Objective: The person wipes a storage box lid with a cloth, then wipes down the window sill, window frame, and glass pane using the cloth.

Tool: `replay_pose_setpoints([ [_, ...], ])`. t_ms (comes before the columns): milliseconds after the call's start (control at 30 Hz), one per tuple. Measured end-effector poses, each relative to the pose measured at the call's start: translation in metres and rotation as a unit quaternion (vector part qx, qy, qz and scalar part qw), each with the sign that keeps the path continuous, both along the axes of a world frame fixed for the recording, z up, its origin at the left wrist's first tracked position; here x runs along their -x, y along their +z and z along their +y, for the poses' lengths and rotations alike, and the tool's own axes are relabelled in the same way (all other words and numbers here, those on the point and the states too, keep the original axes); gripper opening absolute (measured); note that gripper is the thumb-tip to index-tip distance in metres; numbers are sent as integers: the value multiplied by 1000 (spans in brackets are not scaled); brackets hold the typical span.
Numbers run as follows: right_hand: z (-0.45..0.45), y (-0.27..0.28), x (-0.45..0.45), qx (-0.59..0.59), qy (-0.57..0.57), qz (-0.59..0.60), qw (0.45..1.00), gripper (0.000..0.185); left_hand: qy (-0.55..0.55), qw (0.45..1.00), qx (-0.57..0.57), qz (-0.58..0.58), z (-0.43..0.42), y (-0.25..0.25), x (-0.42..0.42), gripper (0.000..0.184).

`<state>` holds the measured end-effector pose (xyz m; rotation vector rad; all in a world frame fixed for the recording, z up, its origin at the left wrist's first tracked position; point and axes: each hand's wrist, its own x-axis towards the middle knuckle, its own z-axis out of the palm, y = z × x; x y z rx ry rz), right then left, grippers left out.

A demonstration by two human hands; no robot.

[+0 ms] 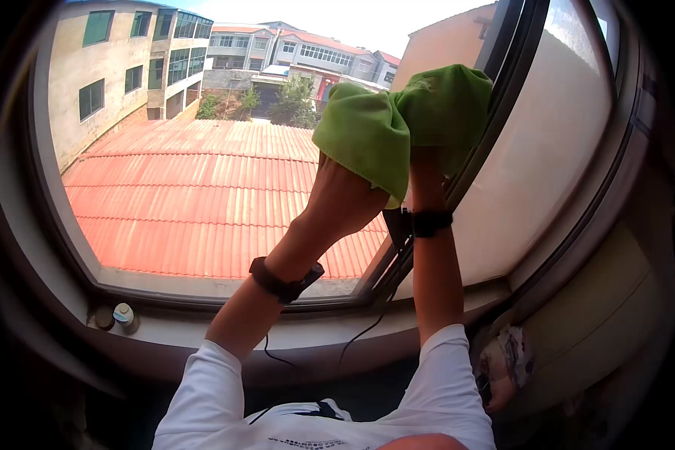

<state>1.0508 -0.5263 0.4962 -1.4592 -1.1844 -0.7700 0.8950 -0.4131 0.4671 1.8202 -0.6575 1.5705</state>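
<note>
A green cloth [367,131] is raised in front of the window, draped over both of my hands. My left hand [345,191] grips its left part, with the back of the hand showing and the fingertips covered. My right hand [426,159] is mostly hidden behind the right part of the cloth, which bunches around it close to the dark window frame [495,101]. Between the hands the fabric pinches into a fold. Each wrist wears a black band [277,281], with a thin cable hanging below.
A sliding glass pane [547,165] stands at the right. On the sill [180,330] at lower left are a small white-capped bottle [125,316] and a dark round object [104,318]. Outside lie a red corrugated roof [195,195] and buildings.
</note>
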Motion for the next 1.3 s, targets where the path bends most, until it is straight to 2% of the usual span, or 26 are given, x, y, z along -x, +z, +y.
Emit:
replay_pose_setpoints([
  [100, 31, -41, 39, 64, -153, -218, 962, 65, 135, 989, -34, -41, 20, -17, 12, 30],
  [200, 42, -27, 48, 53, -250, -324, 911, 66, 81, 996, 26, -27, 45, -14, 29, 27],
  [267, 41, 12, 31, 19, -405, -381, 831, 67, 106, 993, 38, -22, 68, 6, 44, 28],
  [300, 36, 25, 33, 32, -555, -366, 746, 67, 92, 994, 63, 0, 78, 13, 49, 30],
  [367, 40, 42, -2, -39, -307, -300, 902, 63, 51, 996, 64, -26, 98, 22, 58, 34],
  [400, 55, 44, 9, -36, -360, -338, 869, 60, 115, 992, 26, -52, 106, 27, 63, 39],
  [433, 72, 40, 25, -34, -413, -370, 832, 58, 96, 993, 60, -45, 114, 25, 72, 39],
  [567, 159, 9, 33, -16, -431, -361, 827, 52, 157, 986, 11, -46, 190, 16, 108, 46],
  [600, 186, -1, 10, -60, -368, -379, 847, 47, 198, 980, 4, -24, 213, 15, 117, 50],
  [633, 212, -3, 30, -57, -360, -376, 852, 47, 235, 972, -3, -2, 237, 13, 126, 54],
  [700, 262, -7, 78, -65, -251, -281, 924, 45, 264, 964, -7, 8, 292, 7, 147, 61],
  [767, 314, -4, 134, -91, -170, -265, 945, 46, 329, 944, -21, -2, 350, 6, 166, 61],
  [833, 360, 4, 194, -118, -65, -255, 958, 47, 264, 964, 17, 19, 396, 5, 195, 64],
  [867, 382, 4, 220, -127, -16, -249, 960, 47, 256, 962, 31, 89, 412, 4, 217, 65],
  [900, 399, 1, 246, -139, 30, -249, 958, 48, 109, 984, 129, 63, 430, -6, 223, 66],
  [933, 416, -6, 256, -90, -35, -248, 964, 51, 77, 975, 196, 76, 428, -4, 247, 62],
  [967, 424, -10, 283, -107, 42, -243, 963, 54, 200, 965, 156, 71, 446, -14, 254, 59],
  [1000, 436, -19, 285, -41, -79, -318, 944, 55, 379, 916, 104, 81, 481, -33, 249, 54],
  [1033, 444, -28, 300, -36, -42, -320, 946, 54, 222, 952, 191, 90, 467, -25, 270, 52],
  [1067, 450, -39, 306, -39, 103, -267, 957, 54, 206, 952, 209, 82, 478, -32, 267, 51],
  [1100, 457, -53, 304, 2, 150, -232, 961, 54, 186, 953, 226, 77, 487, -39, 259, 50],
  [1133, 455, -58, 309, -11, 128, -251, 960, 53, 157, 950, 262, 65, 480, -42, 258, 50],
  [1167, 448, -67, 301, 42, 87, -287, 953, 52, 123, 944, 300, 59, 466, -40, 257, 50],
  [1233, 429, -55, 304, -22, 103, -273, 956, 52, 31, 911, 399, 104, 426, -26, 263, 51],
  [1267, 420, -58, 295, -36, 78, -258, 962, 52, 22, 931, 348, 110, 444, -37, 248, 50],
  [1300, 408, -57, 292, -46, 71, -254, 963, 53, -12, 975, 185, 124, 499, -55, 223, 49],
])
